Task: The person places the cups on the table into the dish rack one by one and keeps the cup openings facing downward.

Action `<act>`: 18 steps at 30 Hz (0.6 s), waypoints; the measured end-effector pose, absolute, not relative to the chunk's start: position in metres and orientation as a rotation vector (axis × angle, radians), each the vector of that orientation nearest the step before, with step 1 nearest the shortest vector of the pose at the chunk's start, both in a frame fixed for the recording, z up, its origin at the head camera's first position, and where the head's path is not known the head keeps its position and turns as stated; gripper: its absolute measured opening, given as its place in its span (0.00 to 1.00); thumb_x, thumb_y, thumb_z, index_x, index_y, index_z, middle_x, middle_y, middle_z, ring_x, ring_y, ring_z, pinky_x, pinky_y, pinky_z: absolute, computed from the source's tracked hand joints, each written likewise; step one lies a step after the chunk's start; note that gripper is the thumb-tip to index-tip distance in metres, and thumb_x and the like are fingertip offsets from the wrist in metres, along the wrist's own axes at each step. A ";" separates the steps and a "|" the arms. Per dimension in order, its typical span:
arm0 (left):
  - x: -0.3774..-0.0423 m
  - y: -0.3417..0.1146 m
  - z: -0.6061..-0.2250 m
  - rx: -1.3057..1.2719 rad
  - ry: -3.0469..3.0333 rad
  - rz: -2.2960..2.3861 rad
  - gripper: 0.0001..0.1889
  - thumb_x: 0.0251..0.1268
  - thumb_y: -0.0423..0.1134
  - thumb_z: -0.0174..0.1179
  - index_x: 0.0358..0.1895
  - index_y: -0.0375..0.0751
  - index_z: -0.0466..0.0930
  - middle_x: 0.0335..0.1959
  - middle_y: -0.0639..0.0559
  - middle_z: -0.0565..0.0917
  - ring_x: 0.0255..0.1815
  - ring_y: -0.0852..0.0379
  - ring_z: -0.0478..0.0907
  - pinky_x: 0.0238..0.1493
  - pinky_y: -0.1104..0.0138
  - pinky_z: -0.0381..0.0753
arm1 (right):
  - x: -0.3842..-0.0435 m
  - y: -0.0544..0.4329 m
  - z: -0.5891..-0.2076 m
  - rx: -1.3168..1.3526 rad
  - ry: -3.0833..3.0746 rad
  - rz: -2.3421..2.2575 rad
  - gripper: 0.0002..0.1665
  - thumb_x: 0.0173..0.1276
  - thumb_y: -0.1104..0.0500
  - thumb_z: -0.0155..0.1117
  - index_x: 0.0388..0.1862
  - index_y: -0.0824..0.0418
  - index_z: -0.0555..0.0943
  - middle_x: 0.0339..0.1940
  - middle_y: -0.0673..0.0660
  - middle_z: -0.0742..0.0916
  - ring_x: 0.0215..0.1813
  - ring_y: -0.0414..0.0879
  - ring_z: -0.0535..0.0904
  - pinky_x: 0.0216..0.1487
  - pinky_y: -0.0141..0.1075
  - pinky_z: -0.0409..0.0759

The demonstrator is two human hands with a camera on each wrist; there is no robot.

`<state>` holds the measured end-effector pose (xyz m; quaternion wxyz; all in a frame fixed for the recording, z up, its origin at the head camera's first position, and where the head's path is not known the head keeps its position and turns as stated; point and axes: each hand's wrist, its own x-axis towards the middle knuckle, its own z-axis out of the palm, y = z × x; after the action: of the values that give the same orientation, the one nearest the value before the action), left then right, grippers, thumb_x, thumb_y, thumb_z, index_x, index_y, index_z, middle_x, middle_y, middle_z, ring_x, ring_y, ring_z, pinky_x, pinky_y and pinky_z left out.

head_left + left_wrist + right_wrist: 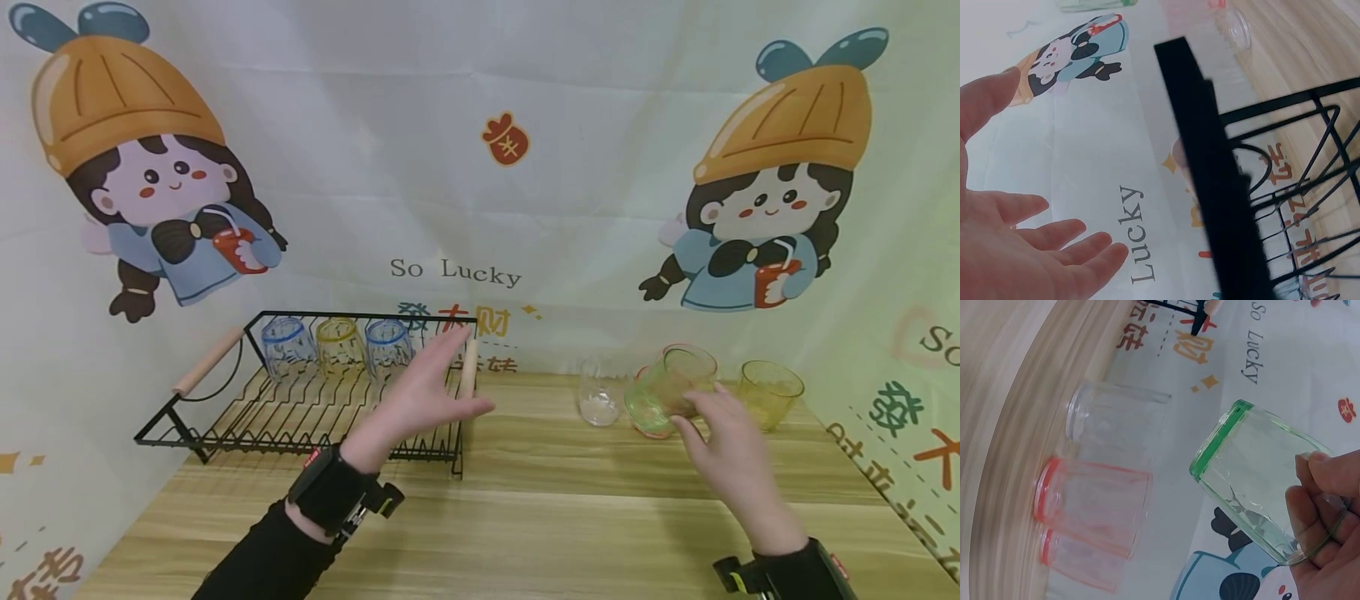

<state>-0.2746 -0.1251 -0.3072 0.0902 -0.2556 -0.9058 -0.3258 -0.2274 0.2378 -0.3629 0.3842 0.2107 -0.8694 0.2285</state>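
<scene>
In the head view, my right hand (733, 446) pinches a green drinking glass (647, 402) near its rim. The right wrist view shows this glass (1250, 478) tilted and lifted, its thick green base pointing away from the fingers (1310, 515). Two pink glasses (1094, 500) and a colourless glass (1119, 415) stand behind it. My left hand (420, 396) hovers over the right end of a black wire dish rack (300, 450), thumb and fingers spread, holding nothing. The left wrist view has that hand (1041, 250) beside the rack's black frame (1210, 162).
Two blue glasses (287, 354) and a yellow one (340, 350) stand in a row at the rack's back, coloured ends up. Another yellow glass (772, 387) is right of the right hand. A printed cloth (585, 183) hangs behind the wooden table (525, 533).
</scene>
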 end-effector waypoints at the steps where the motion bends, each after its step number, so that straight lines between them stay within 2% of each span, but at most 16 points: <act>1: -0.274 -0.124 -0.308 -0.761 -2.684 -0.982 0.55 0.53 0.50 0.74 0.79 0.39 0.49 0.79 0.40 0.51 0.78 0.39 0.48 0.75 0.44 0.48 | -0.228 0.236 -0.363 0.542 -2.203 0.589 0.15 0.51 0.77 0.73 0.37 0.68 0.82 0.33 0.63 0.86 0.39 0.61 0.82 0.71 0.50 0.64; 7: -0.271 -0.118 -0.315 -0.761 -2.637 -1.050 0.55 0.53 0.47 0.75 0.79 0.39 0.48 0.79 0.42 0.52 0.78 0.40 0.48 0.75 0.46 0.48 | -0.228 0.226 -0.362 0.571 -2.135 0.630 0.15 0.50 0.78 0.74 0.36 0.68 0.82 0.33 0.62 0.87 0.41 0.61 0.82 0.71 0.51 0.65; 12: -0.269 -0.114 -0.321 -0.749 -2.603 -1.073 0.54 0.52 0.48 0.75 0.79 0.41 0.50 0.79 0.42 0.54 0.77 0.39 0.49 0.74 0.44 0.49 | -0.226 0.221 -0.363 0.549 -2.109 0.670 0.15 0.51 0.78 0.73 0.37 0.70 0.82 0.33 0.63 0.87 0.45 0.65 0.81 0.70 0.52 0.65; 18: -0.264 -0.109 -0.325 -0.741 -2.537 -1.162 0.52 0.53 0.47 0.75 0.79 0.42 0.53 0.78 0.44 0.56 0.78 0.41 0.49 0.75 0.45 0.48 | -0.226 0.214 -0.363 0.553 -2.061 0.717 0.15 0.50 0.78 0.73 0.36 0.69 0.82 0.33 0.63 0.86 0.48 0.66 0.80 0.66 0.58 0.68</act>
<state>-0.2642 -0.1089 -0.3249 0.1271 -0.2545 -0.8716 -0.3992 -0.2258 0.2139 -0.3634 0.4307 0.2215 -0.8263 0.2875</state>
